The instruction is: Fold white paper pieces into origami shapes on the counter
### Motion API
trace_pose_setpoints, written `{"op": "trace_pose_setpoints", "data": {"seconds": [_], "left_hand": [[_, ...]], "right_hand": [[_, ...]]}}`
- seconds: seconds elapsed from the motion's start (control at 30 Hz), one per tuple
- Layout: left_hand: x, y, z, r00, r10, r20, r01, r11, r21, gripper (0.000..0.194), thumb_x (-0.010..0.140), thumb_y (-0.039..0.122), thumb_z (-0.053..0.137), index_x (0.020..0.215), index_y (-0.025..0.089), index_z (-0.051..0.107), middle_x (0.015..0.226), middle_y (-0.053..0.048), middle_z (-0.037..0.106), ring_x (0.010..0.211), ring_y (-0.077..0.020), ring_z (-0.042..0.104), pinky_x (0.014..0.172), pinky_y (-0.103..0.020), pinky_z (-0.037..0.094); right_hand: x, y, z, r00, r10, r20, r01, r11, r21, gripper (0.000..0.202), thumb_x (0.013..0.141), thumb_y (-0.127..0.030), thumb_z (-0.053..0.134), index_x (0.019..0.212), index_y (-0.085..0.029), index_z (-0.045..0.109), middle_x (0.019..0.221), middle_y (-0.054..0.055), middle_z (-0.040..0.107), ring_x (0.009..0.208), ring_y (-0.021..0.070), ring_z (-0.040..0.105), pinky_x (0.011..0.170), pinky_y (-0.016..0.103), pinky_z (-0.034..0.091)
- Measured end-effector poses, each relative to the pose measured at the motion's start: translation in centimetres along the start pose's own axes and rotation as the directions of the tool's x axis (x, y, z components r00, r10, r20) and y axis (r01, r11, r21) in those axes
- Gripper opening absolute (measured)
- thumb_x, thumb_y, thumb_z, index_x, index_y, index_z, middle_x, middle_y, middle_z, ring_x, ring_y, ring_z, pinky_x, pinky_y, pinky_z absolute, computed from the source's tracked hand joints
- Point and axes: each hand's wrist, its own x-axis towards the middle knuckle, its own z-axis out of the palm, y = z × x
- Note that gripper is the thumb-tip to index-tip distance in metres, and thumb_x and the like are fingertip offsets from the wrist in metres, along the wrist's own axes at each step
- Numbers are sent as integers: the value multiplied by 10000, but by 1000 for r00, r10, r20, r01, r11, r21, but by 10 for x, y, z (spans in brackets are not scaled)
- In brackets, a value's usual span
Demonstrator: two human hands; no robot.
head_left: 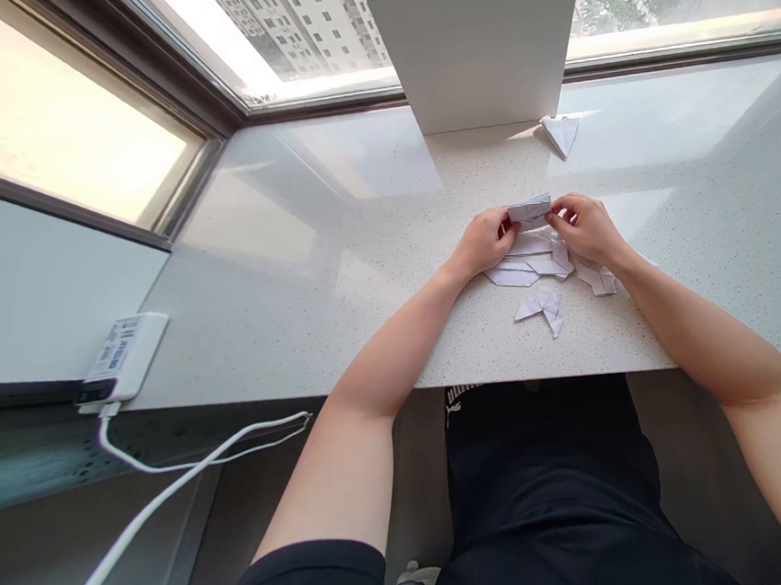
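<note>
A small folded white paper is held up between both hands. My left hand pinches its left end, and my right hand pinches its right end. Just below the held piece, several folded paper strips lie on the white speckled counter. Another folded paper rests under my right wrist, partly hidden by it. Nearer the counter's front edge is a pointed folded paper piece.
A white box stands at the back against the window, with a folded paper triangle beside its right corner. On the far left, a white power bank lies near the edge, its cable hanging off the counter.
</note>
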Motion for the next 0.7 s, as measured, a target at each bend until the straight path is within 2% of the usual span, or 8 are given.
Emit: {"op": "trace_pose_setpoints", "data": {"seconds": [0.2,0.3,0.37,0.43,0.57,0.63,0.7], "left_hand": [[1,5,-1,999,-6,34,5,1000,25,135,1109,319,753,1030,223,805,954,-70,822,823,-237,655,817,-397,519],[0,13,-4,997,-42,71,37,997,69,164,1138,344,738,1067,213,806,1032,-89,847,875,-236,689,877,-400,550],[-1,19,-6,992,-77,100,65,992,109,170,1160,330,707,1100,206,807,1085,-104,857,933,-243,719,910,-401,563],[-2,24,-7,987,-100,127,83,987,134,167,1172,307,682,1128,202,804,1121,-114,861,983,-247,741,933,-397,572],[-1,25,-7,985,-88,146,66,987,146,164,1175,291,669,1143,196,798,1139,-125,862,1043,-262,759,982,-411,579],[1,24,-7,986,-73,149,52,989,140,163,1173,297,672,1129,197,794,1129,-122,861,1043,-264,758,977,-416,576],[2,22,-7,988,-68,142,51,992,119,165,1172,303,678,1115,197,790,1116,-118,858,1018,-256,753,948,-410,571]], "right_hand": [[6,4,-8,1000,5,-29,-5,1000,13,151,1047,-415,798,985,-280,826,1014,93,868,852,281,729,819,446,615],[15,17,-26,997,42,-72,-43,999,-2,120,1017,-398,795,987,-283,813,986,83,853,887,297,743,835,453,612],[24,27,-43,986,121,-116,-125,992,-25,76,1000,-339,800,954,-280,787,982,75,838,919,299,752,889,458,607],[35,36,-61,954,248,-167,-258,965,-43,91,1004,-259,780,918,-275,754,937,55,805,892,279,727,901,449,585],[61,49,-91,849,480,-220,-500,865,-44,210,1067,-90,706,930,-248,719,803,-8,661,769,207,573,824,415,488],[75,54,-99,834,494,-245,-525,848,-77,195,1101,-71,717,975,-214,758,837,-7,664,763,184,530,836,413,466],[88,56,-103,826,487,-285,-536,835,-124,122,1118,-67,749,1097,-149,837,964,49,755,778,169,510,866,413,467]]}}
